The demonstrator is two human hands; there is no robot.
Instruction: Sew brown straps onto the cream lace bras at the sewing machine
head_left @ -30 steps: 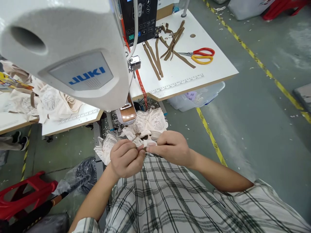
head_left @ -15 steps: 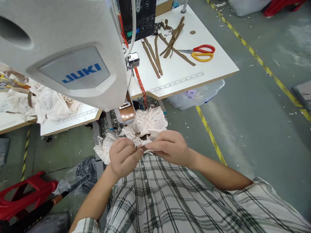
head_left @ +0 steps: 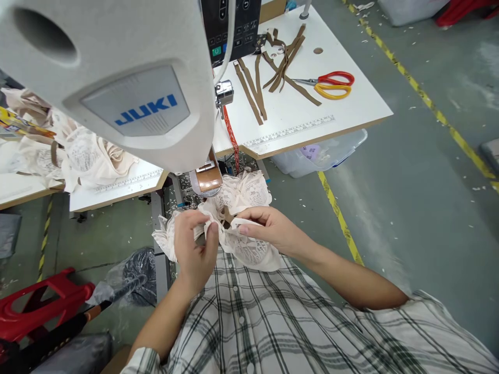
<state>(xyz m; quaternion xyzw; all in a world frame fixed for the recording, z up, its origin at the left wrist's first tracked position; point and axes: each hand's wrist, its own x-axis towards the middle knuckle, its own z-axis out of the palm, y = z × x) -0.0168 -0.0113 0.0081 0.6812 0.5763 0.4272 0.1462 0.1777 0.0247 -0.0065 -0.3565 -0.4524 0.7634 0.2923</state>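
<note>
Right hand (head_left: pixel 268 228) pinches a cream, cup-shaped lace garment (head_left: pixel 252 253), hanging below this grip, probably to keep its edge spread; whether the left hand (head_left: pixel 195 254), fingers parted alongside, also holds it, I cannot tell.

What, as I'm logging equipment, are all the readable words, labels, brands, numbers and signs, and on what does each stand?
"JUKI": blue letters on the large white sewing machine.
"M": a key on the black control panel; other marks there are too small.
Grey printed rulers along the white tabletops: numbers too small.
Purple label on the clear plastic bin: too small.
Yellow package, far left, and yellow-and-black floor tape: too blurred.
</note>
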